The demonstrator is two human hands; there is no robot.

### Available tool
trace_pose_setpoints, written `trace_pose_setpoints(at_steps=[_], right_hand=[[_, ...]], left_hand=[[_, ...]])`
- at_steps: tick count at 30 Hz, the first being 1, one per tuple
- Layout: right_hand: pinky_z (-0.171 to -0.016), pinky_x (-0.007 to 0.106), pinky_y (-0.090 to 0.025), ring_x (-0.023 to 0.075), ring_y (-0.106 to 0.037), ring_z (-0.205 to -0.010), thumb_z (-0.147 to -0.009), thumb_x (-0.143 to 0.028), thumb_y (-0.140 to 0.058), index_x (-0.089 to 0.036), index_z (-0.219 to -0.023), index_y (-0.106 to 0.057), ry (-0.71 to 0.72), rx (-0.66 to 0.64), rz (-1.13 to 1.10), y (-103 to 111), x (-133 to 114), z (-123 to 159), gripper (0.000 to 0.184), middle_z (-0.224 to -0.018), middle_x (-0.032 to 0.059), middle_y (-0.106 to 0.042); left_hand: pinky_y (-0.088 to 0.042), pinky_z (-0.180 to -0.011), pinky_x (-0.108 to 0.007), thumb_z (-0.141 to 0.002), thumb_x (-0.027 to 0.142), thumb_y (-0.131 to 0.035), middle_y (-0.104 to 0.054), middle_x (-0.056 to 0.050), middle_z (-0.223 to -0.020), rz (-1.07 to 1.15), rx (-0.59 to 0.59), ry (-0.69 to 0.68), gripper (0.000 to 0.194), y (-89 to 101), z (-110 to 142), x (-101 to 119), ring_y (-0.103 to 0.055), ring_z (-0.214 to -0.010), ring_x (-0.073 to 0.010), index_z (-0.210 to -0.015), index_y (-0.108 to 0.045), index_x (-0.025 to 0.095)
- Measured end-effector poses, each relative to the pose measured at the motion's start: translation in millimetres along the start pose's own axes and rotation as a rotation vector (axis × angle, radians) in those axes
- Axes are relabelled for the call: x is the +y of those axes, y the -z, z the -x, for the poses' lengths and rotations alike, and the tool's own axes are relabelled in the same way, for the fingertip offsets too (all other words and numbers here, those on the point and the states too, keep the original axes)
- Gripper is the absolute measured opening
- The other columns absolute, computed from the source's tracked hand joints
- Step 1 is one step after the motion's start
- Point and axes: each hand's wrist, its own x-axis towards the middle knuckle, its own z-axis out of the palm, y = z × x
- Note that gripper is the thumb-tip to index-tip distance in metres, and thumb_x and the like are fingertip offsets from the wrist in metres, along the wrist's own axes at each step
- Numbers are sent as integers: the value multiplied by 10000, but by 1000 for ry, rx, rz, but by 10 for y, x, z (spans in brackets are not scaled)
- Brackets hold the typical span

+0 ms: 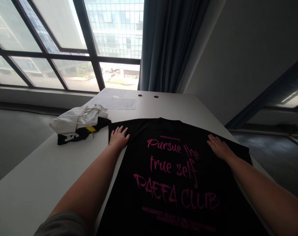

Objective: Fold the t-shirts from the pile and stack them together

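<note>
A black T-shirt [139, 157] with pink lettering lies spread out on the white table, its collar pointing away from me. My left hand [119, 137] rests flat on the left sleeve area, fingers spread. On the opposite shoulder, near the right sleeve, my right hand [220, 147] lies flat with its fingers stretched out. Neither hand grips the cloth. The shirt's lower hem runs out of view at the bottom.
Left of the shirt, crumpled white and black clothes [80, 119] form a pile near the table edge. Paper sheets [121, 103] lie at the back of the table [90, 164], beside two round cable holes. Beyond stand windows and a blue curtain [161, 46].
</note>
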Motion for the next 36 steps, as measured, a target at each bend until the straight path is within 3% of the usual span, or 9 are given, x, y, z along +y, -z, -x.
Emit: trace_pose_setpoints(at_steps=[5,8,11,14,16,24,29,31,36], right_hand=[[-1253,607,-255,322,-220,-1583,-1025,-552,-158,-207,-1662,-269,-42,-14,-33,85,-21,-107,732,-1732,62,-236],[-1226,713,-201,364,-199,-1579,-1015,-611,-158,-213,-1662,-258,-95,-27,-58,150,-109,-132,767,-1739,76,-209],[-1155,825,-163,435,-167,-1566,-996,-688,-153,-276,-1663,-256,-240,-43,-100,206,-277,-150,790,-1746,81,-179],[-1153,822,-153,446,-109,-1572,-998,-685,-94,-306,-1669,-224,-380,-52,-151,236,-443,-181,782,-1759,52,-125],[-1180,792,-141,429,-86,-1581,-1001,-675,-77,-295,-1673,-209,-398,-54,-158,238,-490,-206,783,-1764,33,-91],[-1225,704,-154,382,-169,-1582,-1023,-594,-107,-318,-1657,-277,-272,-22,-125,247,-166,-214,713,-1753,-4,-154],[-1144,795,-210,445,-249,-1543,-1014,-596,-153,-363,-1634,-332,-341,8,-26,294,32,-170,686,-1739,11,-215],[-1151,751,-269,422,-296,-1529,-1018,-560,-189,-325,-1580,-450,-283,30,82,330,62,-172,662,-1729,40,-251],[-1193,446,-389,337,-489,-1422,-988,-366,-377,-124,-1428,-626,-11,48,221,371,27,-194,560,-1595,194,-455]], left_hand=[[-203,-1274,-527,-1022,528,-420,-322,-74,-1704,-18,-3,-9,620,13,6,-1,-247,-1583,-303,-1592,-440,285],[-199,-1276,-528,-1027,519,-424,-313,-84,-1707,-21,-5,-14,620,19,10,3,-246,-1584,-302,-1596,-434,276],[-209,-1274,-531,-1030,526,-421,-315,-81,-1706,-30,2,-14,617,16,11,5,-251,-1582,-303,-1596,-433,281],[-223,-1272,-529,-1033,524,-418,-325,-77,-1702,-52,3,-12,609,6,10,3,-260,-1580,-299,-1595,-433,290],[-227,-1273,-526,-1034,519,-418,-330,-73,-1700,-69,5,-12,607,1,8,2,-263,-1579,-297,-1598,-429,295],[-228,-1274,-529,-1036,520,-415,-320,-75,-1704,-77,-2,-18,612,9,9,3,-257,-1581,-303,-1602,-423,288],[-205,-1277,-536,-1028,524,-424,-310,-68,-1709,-34,1,-26,610,4,22,-8,-252,-1582,-304,-1596,-433,300],[-200,-1278,-538,-1025,524,-427,-308,-66,-1710,-26,-3,-27,613,7,25,-8,-248,-1584,-306,-1596,-432,301],[-196,-1274,-555,-1022,519,-427,-308,-77,-1709,-25,-7,-23,613,23,29,12,-250,-1581,-320,-1595,-436,299]])
